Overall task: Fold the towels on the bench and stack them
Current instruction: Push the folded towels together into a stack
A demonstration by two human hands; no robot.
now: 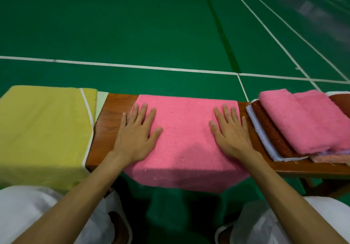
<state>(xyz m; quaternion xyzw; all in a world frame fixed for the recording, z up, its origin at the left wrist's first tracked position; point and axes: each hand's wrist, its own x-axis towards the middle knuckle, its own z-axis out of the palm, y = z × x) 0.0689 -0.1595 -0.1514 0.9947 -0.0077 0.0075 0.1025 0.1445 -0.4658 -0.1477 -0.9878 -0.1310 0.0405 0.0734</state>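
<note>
One flat pink terry towel lies spread across the middle of the brown wooden worktop, its near edge hanging over the front. Two hands press it, palms down: the left hand on its left margin, little finger reaching onto bare wood; the right hand near its right margin. All fingers are straight and spread apart, gripping nothing. To the right, apart from the spread towel, one stack shows four layers: a folded pink towel on top, with two ridges (whether one towel or two cannot be told), a rust-red woven cloth, a pale lavender-white cloth and a peach cloth at the near corner. To the left, one yellow cloth with white piping covers the worktop's end, over a pale green layer. Beyond lies a green sports floor with white lines.
</note>
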